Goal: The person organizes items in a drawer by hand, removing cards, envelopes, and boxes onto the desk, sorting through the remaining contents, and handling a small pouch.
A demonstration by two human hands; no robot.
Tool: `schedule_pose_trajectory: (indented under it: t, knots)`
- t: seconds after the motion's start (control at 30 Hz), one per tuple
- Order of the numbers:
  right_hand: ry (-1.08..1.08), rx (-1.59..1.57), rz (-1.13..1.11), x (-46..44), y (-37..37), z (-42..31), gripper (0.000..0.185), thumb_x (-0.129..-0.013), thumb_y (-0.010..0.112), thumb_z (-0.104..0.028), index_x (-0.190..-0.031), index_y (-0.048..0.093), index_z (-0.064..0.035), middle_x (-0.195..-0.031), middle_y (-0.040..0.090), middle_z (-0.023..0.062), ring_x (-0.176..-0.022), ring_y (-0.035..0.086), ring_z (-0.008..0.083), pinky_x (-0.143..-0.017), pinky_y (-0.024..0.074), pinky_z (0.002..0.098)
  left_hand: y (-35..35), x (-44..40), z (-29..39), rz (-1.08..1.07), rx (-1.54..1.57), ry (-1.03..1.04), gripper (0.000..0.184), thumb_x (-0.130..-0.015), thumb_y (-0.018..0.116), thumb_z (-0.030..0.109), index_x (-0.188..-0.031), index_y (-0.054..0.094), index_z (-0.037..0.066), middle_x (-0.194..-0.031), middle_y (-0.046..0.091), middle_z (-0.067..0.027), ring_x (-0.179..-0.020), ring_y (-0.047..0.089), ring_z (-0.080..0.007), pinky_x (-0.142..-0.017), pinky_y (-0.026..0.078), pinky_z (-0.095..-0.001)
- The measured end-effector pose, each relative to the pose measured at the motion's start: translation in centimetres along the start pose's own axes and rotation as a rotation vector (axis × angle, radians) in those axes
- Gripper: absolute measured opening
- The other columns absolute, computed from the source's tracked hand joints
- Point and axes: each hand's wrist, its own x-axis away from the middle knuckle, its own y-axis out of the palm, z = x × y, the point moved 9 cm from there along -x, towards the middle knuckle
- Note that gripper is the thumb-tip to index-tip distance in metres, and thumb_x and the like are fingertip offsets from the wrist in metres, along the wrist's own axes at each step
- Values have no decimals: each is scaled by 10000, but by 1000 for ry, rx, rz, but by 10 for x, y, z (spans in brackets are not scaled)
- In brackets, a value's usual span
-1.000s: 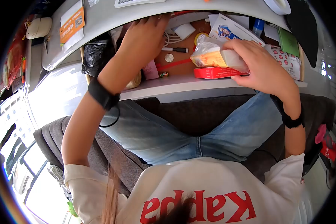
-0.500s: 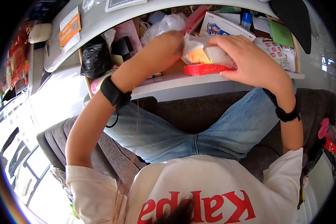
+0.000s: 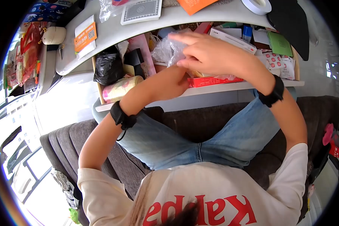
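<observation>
My left hand (image 3: 167,83) is low over the front of an open drawer (image 3: 160,93), its fingertips hidden beside a red box (image 3: 216,80) and under my other hand. Above it my right hand (image 3: 211,52) reaches left across the drawer, index finger stretched out and the others partly bent, with nothing visibly held. Its fingertips are at crumpled clear bubble wrap (image 3: 164,51); whether they touch it cannot be told. The red box lies at the drawer's front edge, partly covered by my right forearm. A white box (image 3: 233,39) lies behind that forearm.
At the drawer's left are a black plastic bag (image 3: 108,67), a dark box (image 3: 133,58) and a yellowish roll (image 3: 122,88). Right are a green booklet (image 3: 280,43) and a blue-capped tube (image 3: 247,33). A card deck (image 3: 142,11) and white tape roll (image 3: 257,5) lie on the desktop.
My right hand has let go of the wrapped yellow-and-white pack and moved left over the bubble wrap. My left hand has come down and toward the drawer's front. Bubble wrap now covers the drawer's middle.
</observation>
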Motion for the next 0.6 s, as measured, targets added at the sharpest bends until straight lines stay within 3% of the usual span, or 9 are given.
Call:
schedule_pose_trajectory:
  t: [0.03, 0.13, 0.23, 0.33, 0.43, 0.53, 0.6]
  knots:
    - [-76, -15, 33, -5, 0, -3, 381, -900, 516, -276, -716, 541, 57, -1235, 519, 192, -903, 563, 313, -840, 415, 380, -2, 3, 2, 54, -2, 27, 315, -872, 481, 113, -1149, 426, -26, -871, 570, -244, -857, 577, -365, -755, 460, -413]
    - [351, -95, -381, -1, 24, 35, 377, -905, 507, -286, -726, 547, 43, -959, 592, 181, -862, 545, 330, -816, 417, 391, -8, 11, 9, 165, 21, 61, 415, -856, 492, 86, -1242, 372, -6, -895, 576, -227, -844, 575, -377, -725, 466, -420]
    - [243, -84, -199, 0, 10, 31, 464, -891, 491, -369, -644, 580, 14, -732, 605, 189, -723, 588, 335, -681, 461, 398, -13, 21, 16, 245, -133, 98, 321, -845, 512, 77, -1145, 436, -9, -904, 573, -195, -822, 564, -387, -709, 466, -437]
    - [207, 111, -170, 0, 2, 26, 348, -877, 523, -330, -785, 598, -2, -800, 609, 183, -775, 591, 329, -697, 462, 399, -35, 27, 27, 297, -298, 111, 295, -834, 530, 80, -1113, 476, -2, -984, 560, -182, -843, 564, -379, -722, 466, -436]
    - [317, 60, -99, 7, -13, 25, 259, -853, 567, -258, -942, 577, -14, -918, 605, 185, -833, 587, 331, -729, 464, 405, -60, 27, 11, 451, -426, -46, 335, -824, 543, 84, -1150, 501, 19, -1064, 551, -183, -918, 564, -355, -759, 465, -417]
    - [393, -51, -18, 15, -25, 25, 263, -820, 605, -195, -1013, 545, -26, -1017, 590, 170, -941, 564, 318, -774, 462, 390, -61, 26, -15, 483, -485, -119, 454, -787, 586, 90, -1212, 461, -5, -1156, 515, -195, -1039, 522, -358, -858, 439, -418]
    - [269, 37, 48, 12, -26, 22, 230, -806, 611, -184, -951, 548, -17, -1047, 586, 162, -994, 544, 311, -799, 458, 380, -49, 24, -27, 454, -518, -94, 478, -784, 593, 99, -1222, 444, -24, -1171, 505, -204, -1069, 507, -365, -892, 424, -424]
